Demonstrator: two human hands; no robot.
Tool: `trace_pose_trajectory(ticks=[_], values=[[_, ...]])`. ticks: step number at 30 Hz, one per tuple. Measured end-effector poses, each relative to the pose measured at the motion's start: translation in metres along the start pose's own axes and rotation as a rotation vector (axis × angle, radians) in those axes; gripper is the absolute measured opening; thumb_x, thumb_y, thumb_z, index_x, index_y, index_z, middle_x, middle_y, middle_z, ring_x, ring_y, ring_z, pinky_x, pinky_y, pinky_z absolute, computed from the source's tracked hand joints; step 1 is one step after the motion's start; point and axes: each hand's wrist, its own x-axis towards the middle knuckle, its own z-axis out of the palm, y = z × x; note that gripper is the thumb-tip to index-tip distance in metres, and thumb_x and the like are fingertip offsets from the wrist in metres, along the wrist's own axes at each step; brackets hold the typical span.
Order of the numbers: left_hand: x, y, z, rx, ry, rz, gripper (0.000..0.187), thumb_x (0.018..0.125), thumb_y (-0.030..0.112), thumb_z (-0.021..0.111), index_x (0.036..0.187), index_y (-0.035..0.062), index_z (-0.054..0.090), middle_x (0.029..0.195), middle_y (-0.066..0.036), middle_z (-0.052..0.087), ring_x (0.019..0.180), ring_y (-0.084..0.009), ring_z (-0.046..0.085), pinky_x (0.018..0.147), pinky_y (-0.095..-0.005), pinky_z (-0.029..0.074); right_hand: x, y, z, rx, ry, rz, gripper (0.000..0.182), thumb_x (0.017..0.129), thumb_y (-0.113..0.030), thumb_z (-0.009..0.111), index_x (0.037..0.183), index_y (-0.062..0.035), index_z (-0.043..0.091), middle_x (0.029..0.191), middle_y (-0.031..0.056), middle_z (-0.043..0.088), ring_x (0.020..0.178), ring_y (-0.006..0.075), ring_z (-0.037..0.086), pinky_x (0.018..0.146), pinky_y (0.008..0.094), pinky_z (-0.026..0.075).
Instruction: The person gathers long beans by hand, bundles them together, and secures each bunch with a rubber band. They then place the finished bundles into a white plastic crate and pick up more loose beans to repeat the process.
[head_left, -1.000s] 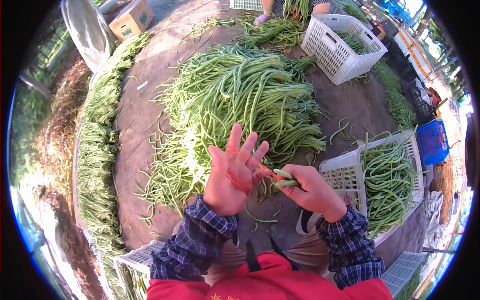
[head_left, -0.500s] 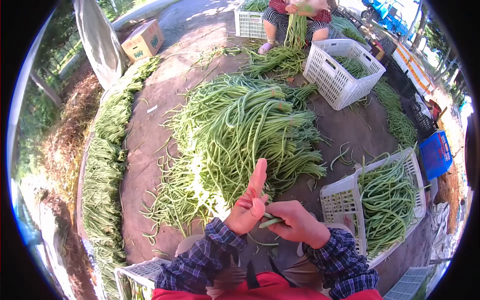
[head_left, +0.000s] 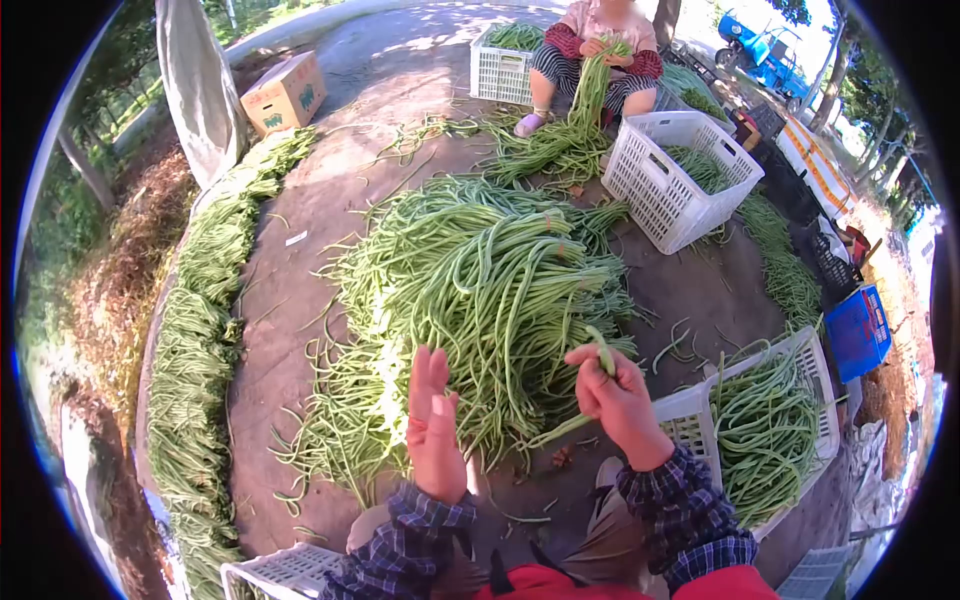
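My right hand (head_left: 625, 408) is closed round a few long green beans (head_left: 603, 352); their tips stick up above the fingers, and a pale length hangs below toward the left. To its left, my left hand (head_left: 436, 440) is raised with fingers stretched upward and the thumb apart, with nothing visible in it. Both hands are over the near edge of a big heap of long green beans (head_left: 480, 270) on the ground, and they are apart from each other.
A white crate (head_left: 700, 405) full of beans stands at my right; another white crate (head_left: 655, 200) is farther back. Bundled beans (head_left: 190, 370) line the left side. A person (head_left: 590, 60) sits at the back holding beans. A cardboard box (head_left: 285, 92) stands back left.
My hands were together near my lap with the beans between them. They have separated: the right moved up and right with the beans, the left shifted left.
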Motion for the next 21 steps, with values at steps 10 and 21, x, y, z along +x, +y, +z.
trace_pose_trajectory(ticks=[10, 21], values=[[-0.024, 0.025, 0.005, 0.507, -0.492, 0.321, 0.05, 0.072, 0.018, 0.069, 0.115, 0.0009, 0.051, 0.122, -0.02, 0.044, 0.113, -0.0319, 0.046, 0.092, -0.0375, 0.038, 0.141, 0.051, -0.097, 0.4, 0.317, 0.259, 0.015, 0.088, -0.019, 0.05, 0.096, -0.0059, 0.051, 0.074, -0.0011, 0.047, 0.049, 0.005, 0.033, 0.044, 0.0213, 0.03], [-0.003, 0.023, -0.008, 0.514, -0.445, 0.177, 0.047, 0.071, 0.008, 0.066, 0.115, 0.0023, 0.051, 0.118, -0.02, 0.047, 0.103, -0.0315, 0.05, 0.083, -0.0351, 0.044, 0.297, 0.124, -0.136, 0.182, 0.643, 0.356, 0.035, 0.083, -0.021, 0.059, 0.11, -0.0022, 0.048, 0.093, 0.0165, 0.047, 0.061, 0.0147, 0.04, 0.044, 0.0268, 0.033]])
